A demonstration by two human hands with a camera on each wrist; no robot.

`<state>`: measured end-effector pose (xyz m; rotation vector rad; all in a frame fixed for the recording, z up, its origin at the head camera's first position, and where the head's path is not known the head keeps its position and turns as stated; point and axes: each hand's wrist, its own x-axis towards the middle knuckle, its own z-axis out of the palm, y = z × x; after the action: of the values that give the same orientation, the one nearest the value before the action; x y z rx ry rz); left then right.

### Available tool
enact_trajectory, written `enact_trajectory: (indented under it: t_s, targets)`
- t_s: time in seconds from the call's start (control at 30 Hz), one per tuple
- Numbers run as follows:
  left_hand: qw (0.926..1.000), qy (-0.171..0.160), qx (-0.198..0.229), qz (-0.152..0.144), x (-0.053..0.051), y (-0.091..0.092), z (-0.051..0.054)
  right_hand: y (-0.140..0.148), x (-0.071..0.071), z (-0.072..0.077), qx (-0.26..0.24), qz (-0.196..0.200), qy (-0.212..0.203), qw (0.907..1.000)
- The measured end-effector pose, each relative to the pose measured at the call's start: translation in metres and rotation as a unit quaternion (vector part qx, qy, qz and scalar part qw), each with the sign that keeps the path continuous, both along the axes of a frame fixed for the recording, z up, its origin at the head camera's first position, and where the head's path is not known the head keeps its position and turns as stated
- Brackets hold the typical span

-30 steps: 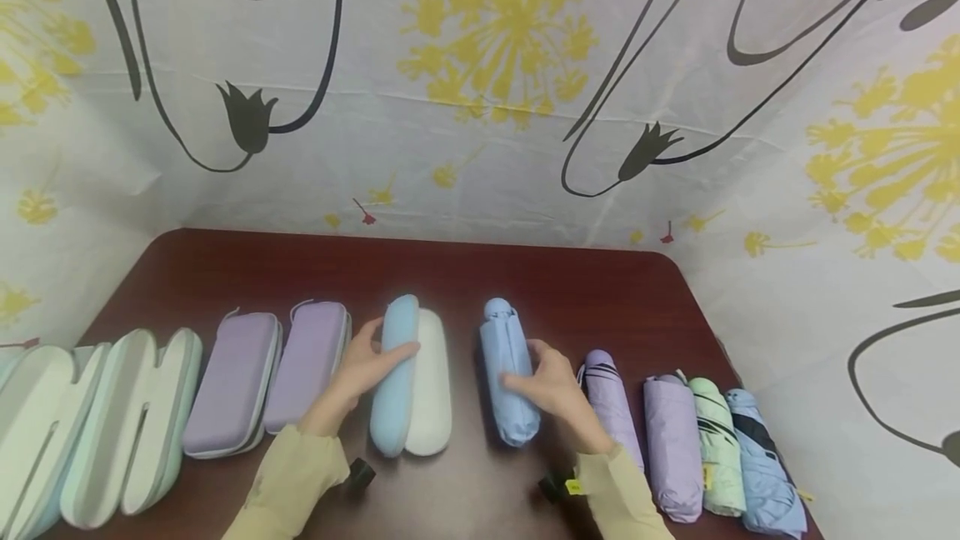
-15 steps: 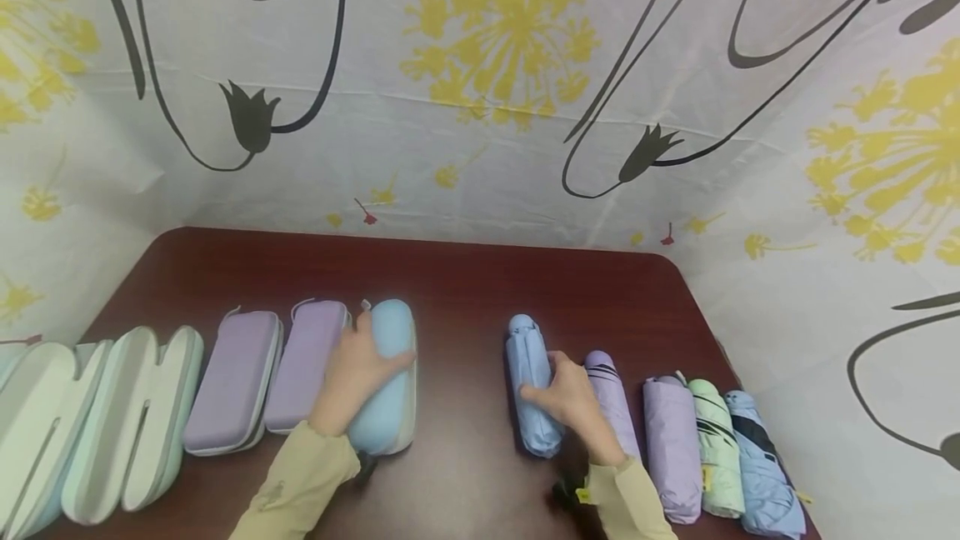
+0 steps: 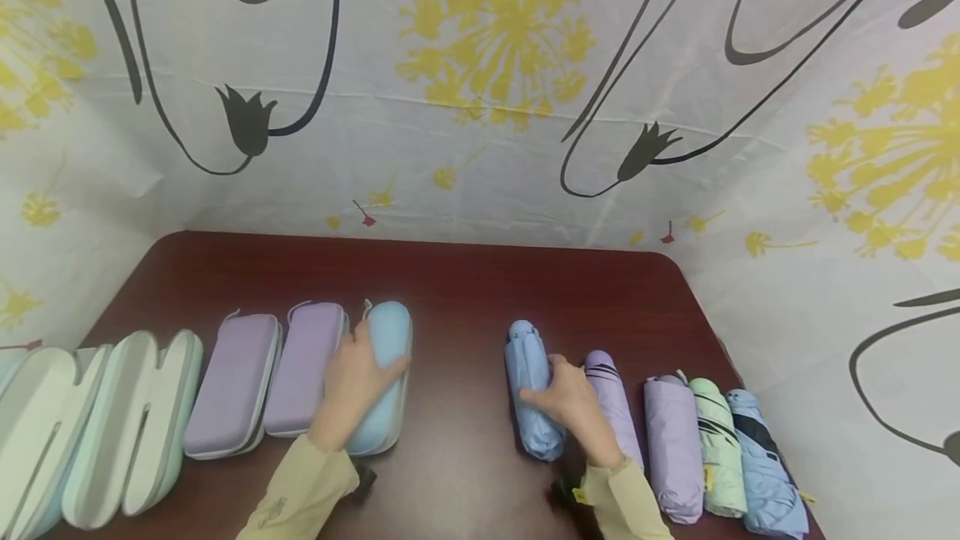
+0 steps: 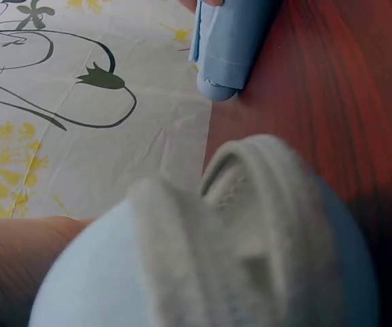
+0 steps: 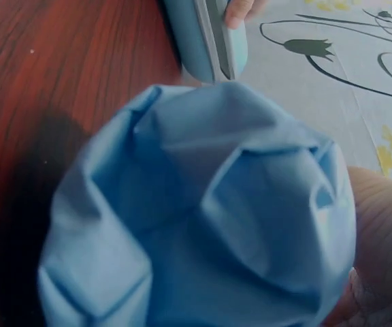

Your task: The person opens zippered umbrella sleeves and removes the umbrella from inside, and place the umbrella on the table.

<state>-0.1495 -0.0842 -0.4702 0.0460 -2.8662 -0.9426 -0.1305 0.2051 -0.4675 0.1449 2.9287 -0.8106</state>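
A light blue zip case (image 3: 390,332) lies folded together left of the table's middle. My left hand (image 3: 349,386) grips it from its left side, thumb over the top. In the left wrist view its pale rim (image 4: 278,204) gapes a little at the near end. Right of the middle, a folded blue umbrella (image 3: 527,357) points away from me. My right hand (image 3: 568,400) holds it with the thumb across its top, fingers hidden on the far side. The umbrella's crumpled fabric end (image 5: 209,204) fills much of the right wrist view.
Two purple zip cases (image 3: 232,386) lie left of my left hand. Beyond them, pale cases (image 3: 131,432) lie spread flat. Right of my right hand lie two purple umbrellas (image 3: 670,448), a green one (image 3: 722,457) and another blue one (image 3: 765,473), near the table's right edge.
The blue case, spread apart a second ago, has been folded together and moved left beside the purple cases. The blue umbrella has moved right and slightly nearer, then stayed almost still.
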Motion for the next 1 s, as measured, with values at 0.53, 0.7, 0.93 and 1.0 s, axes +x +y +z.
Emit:
enact_trajectory:
  t_s: [0.53,0.7,0.93,1.0]
  targets:
    - [0.9919,0.110,0.021,-0.059,0.018,-0.011,0.027,-0.022,0.014,0.018,0.068,0.090,0.091,0.9894]
    - [0.9711,0.202,-0.047,-0.118,0.022,-0.002,0.051,-0.038,0.012,0.033,0.048,0.120,0.178,0.9755]
    - [0.9593,0.194,-0.153,-0.135,0.031,0.016,0.069,-0.064,0.009,0.056,0.035,0.112,0.245,0.9624]
    - [0.9634,0.176,-0.157,-0.127,0.030,0.016,0.068,-0.068,0.009,0.060,0.062,0.103,0.214,0.9695]
